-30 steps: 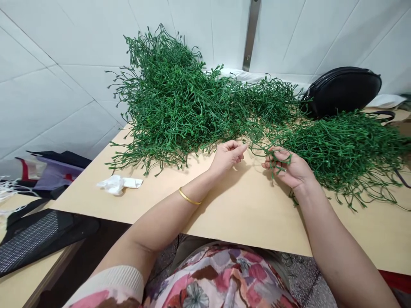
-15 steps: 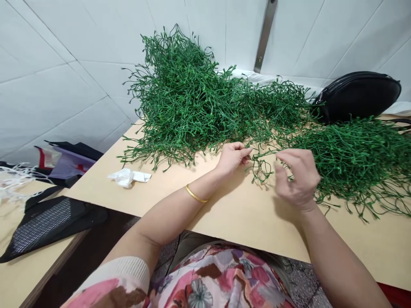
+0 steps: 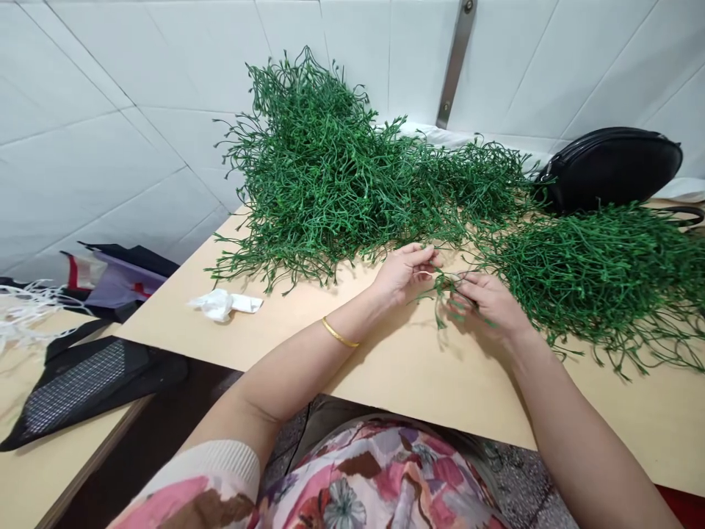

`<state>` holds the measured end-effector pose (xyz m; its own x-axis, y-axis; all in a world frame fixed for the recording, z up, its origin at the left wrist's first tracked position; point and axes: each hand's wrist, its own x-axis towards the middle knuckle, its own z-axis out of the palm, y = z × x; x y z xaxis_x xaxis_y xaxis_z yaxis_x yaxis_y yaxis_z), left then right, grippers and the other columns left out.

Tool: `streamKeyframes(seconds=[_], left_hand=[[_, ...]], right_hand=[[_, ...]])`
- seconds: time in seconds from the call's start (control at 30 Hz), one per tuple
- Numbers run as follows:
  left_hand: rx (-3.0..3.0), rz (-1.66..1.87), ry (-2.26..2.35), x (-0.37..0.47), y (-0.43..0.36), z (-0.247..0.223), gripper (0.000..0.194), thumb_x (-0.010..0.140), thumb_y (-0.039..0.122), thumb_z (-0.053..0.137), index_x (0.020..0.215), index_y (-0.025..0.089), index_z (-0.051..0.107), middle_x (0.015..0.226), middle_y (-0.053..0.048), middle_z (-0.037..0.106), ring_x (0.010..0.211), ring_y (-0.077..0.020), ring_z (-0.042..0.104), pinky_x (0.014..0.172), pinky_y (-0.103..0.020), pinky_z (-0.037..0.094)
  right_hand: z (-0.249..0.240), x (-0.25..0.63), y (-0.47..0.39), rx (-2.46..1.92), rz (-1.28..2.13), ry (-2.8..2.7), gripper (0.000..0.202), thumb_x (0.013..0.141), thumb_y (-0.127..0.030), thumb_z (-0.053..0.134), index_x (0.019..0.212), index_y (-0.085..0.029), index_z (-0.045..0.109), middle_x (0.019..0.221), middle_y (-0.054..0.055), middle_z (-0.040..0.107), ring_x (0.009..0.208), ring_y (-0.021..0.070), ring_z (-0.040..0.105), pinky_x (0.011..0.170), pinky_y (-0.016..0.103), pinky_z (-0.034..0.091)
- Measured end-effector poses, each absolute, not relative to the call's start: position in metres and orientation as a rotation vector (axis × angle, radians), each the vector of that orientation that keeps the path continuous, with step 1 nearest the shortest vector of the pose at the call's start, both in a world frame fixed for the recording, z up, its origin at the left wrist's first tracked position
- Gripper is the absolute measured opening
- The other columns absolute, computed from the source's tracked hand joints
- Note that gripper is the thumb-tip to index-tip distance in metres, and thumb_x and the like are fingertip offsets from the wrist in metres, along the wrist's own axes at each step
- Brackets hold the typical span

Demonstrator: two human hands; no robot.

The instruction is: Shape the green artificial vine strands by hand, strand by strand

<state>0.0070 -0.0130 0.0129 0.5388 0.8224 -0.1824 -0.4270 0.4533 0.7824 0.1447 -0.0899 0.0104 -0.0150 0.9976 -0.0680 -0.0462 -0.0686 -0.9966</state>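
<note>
Between my hands is a small green artificial plant sprig [image 3: 442, 283], its thin curly stems blurred by motion. My left hand [image 3: 407, 270], a gold bangle on its wrist, pinches the sprig's left end. My right hand [image 3: 487, 301] has its fingers closed on the stems from the right. Just beyond my hands rises a large heap of the same green sprigs [image 3: 324, 169], and to the right of my right hand lies another pile of sprigs [image 3: 606, 272].
A crumpled white tissue [image 3: 217, 303] lies on the wooden table [image 3: 352, 367] at left. A black bag [image 3: 614, 167] stands at the back right by the tiled wall. Lower left, a black mesh-patterned bag [image 3: 88, 382] rests on another surface, beside white strings [image 3: 36, 308].
My right hand has moved left and closed on the sprig's stems, close to my left hand. The sprig is drawn together between both hands. My left hand has barely moved.
</note>
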Motion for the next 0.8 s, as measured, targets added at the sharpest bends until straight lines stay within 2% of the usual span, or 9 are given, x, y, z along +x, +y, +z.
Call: streamKeyframes(seconds=[0.13,0.27,0.37,0.47,0.53,0.63,0.7,0.73,0.8], left_hand=[[0.869,0.687,0.559,0.005,-0.018,0.017,0.023,0.065,0.033,0.071,0.071,0.013,0.063,0.077,-0.004,0.063,0.064,-0.0079,0.055,0.059,-0.021,0.042],[0.967,0.611,0.553,0.006,-0.022,0.017,0.019,0.059,0.023,0.076,0.070,0.012,0.065,0.073,-0.003,0.063,0.060,-0.0053,0.053,0.062,-0.022,0.042],[0.983,0.626,0.585,0.008,-0.023,0.018,0.018,0.061,0.022,0.074,0.074,0.012,0.065,0.074,-0.003,0.063,0.063,-0.0066,0.055,0.063,-0.022,0.042],[0.950,0.738,0.617,0.010,-0.022,0.015,0.016,0.063,0.021,0.072,0.066,0.013,0.059,0.069,-0.001,0.060,0.063,-0.0071,0.055,0.060,-0.021,0.042],[0.902,0.843,0.640,0.011,-0.019,0.012,0.019,0.064,0.019,0.071,0.062,0.014,0.053,0.062,0.003,0.054,0.059,-0.0059,0.052,0.058,-0.020,0.043],[0.788,0.954,0.691,0.011,-0.013,0.009,0.024,0.065,0.018,0.070,0.062,0.015,0.046,0.058,0.005,0.047,0.053,-0.0047,0.047,0.058,-0.021,0.046],[0.729,0.986,0.717,0.011,-0.011,0.008,0.025,0.067,0.017,0.068,0.063,0.016,0.044,0.058,0.006,0.045,0.052,-0.0044,0.045,0.057,-0.020,0.047],[0.715,0.996,0.717,0.011,-0.012,0.009,0.025,0.068,0.017,0.068,0.063,0.016,0.043,0.059,0.005,0.045,0.053,-0.0044,0.045,0.056,-0.020,0.048],[0.708,1.008,0.702,0.012,-0.013,0.010,0.025,0.069,0.017,0.067,0.062,0.016,0.042,0.059,0.005,0.045,0.053,-0.0041,0.045,0.057,-0.020,0.048]], right_hand=[[0.009,0.153,-0.085,-1.166,1.491,-0.833,0.025,0.060,-0.034,0.073,0.065,-0.017,0.056,0.042,-0.008,0.035,0.038,0.0042,0.029,0.040,0.021,0.030],[0.009,0.153,-0.085,-1.138,1.484,-0.767,0.023,0.061,-0.033,0.072,0.073,-0.018,0.059,0.045,-0.008,0.039,0.039,0.0041,0.031,0.040,0.020,0.032],[0.009,0.150,-0.086,-1.092,1.460,-0.810,0.022,0.064,-0.036,0.069,0.075,-0.019,0.059,0.049,-0.007,0.043,0.040,0.0054,0.034,0.042,0.023,0.038],[0.009,0.151,-0.086,-1.217,1.425,-0.867,0.026,0.065,-0.042,0.066,0.073,-0.019,0.056,0.055,-0.003,0.050,0.045,0.0082,0.043,0.047,0.026,0.043],[0.009,0.155,-0.086,-1.363,1.204,-0.929,0.028,0.069,-0.045,0.062,0.076,-0.019,0.055,0.064,0.000,0.055,0.054,0.0114,0.051,0.053,0.028,0.045],[0.012,0.161,-0.089,-1.477,0.378,-1.049,0.024,0.077,-0.042,0.056,0.083,-0.019,0.057,0.083,0.003,0.057,0.075,0.0141,0.054,0.066,0.029,0.045],[0.016,0.159,-0.094,-1.459,-0.011,-1.134,0.020,0.081,-0.038,0.052,0.079,-0.018,0.058,0.083,0.004,0.057,0.077,0.0145,0.052,0.069,0.030,0.042],[0.017,0.157,-0.096,-1.457,-0.049,-1.202,0.021,0.082,-0.036,0.051,0.075,-0.018,0.058,0.078,0.004,0.056,0.074,0.0143,0.051,0.068,0.029,0.041],[0.018,0.149,-0.099,-1.491,0.141,-1.406,0.027,0.084,-0.035,0.049,0.065,-0.017,0.056,0.065,0.002,0.054,0.063,0.0127,0.048,0.060,0.027,0.037]])
